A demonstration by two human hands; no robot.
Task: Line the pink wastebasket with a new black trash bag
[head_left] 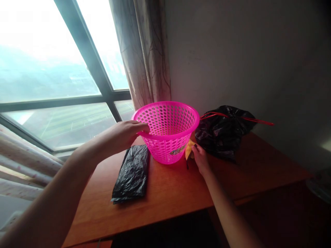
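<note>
A bright pink plastic basket (165,148) with round holes stands upright on the wooden table. My left hand (134,129) is closed over its left rim, fingers hooked inside. Beside the basket's lower right, my right hand (200,155) pinches a yellow cloth (190,148), which hangs near or against the outer wall; whether it touches I cannot tell. To the left of the basket lies a folded black plastic bag (133,174). Right of the basket sits a full black garbage bag (224,134) with red drawstrings, drawn together at the top.
The wooden table (165,193) has its front edge toward me. A window (64,82) and a curtain (150,51) are behind at the left. A grey wall (232,58) rises behind the table. Pale patterned fabric (20,165) hangs at the far left.
</note>
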